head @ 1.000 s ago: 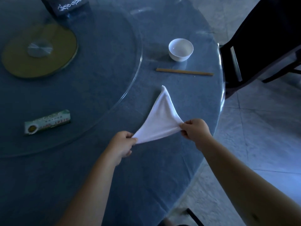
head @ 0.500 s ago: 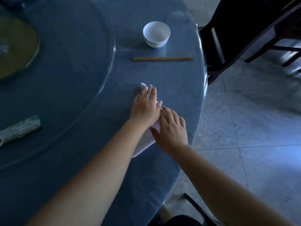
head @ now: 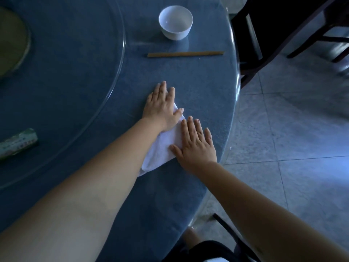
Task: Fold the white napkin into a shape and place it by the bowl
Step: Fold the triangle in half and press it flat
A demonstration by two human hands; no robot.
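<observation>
Both hands lie flat, fingers spread — left hand (head: 161, 108) and right hand (head: 196, 144) pressing the folded white cloth napkin (head: 160, 150) onto the blue round surface (head: 85, 91). Shaping looks unfinished; the small white ceramic bowl (head: 175, 22) sits well beyond the fingertips — placing remains.

The scene is dim with a cold blue cast. Daylight comes from the right, brightening the tiled floor (head: 302, 129) while the table (head: 75, 91) lies in gloom. Thin glare runs along the glass turntable's rim (head: 123, 44) and the table edge. The wide lens bends the edges. The chair (head: 283, 25) at upper right is nearly black, and the far right shows slight motion blur.
</observation>
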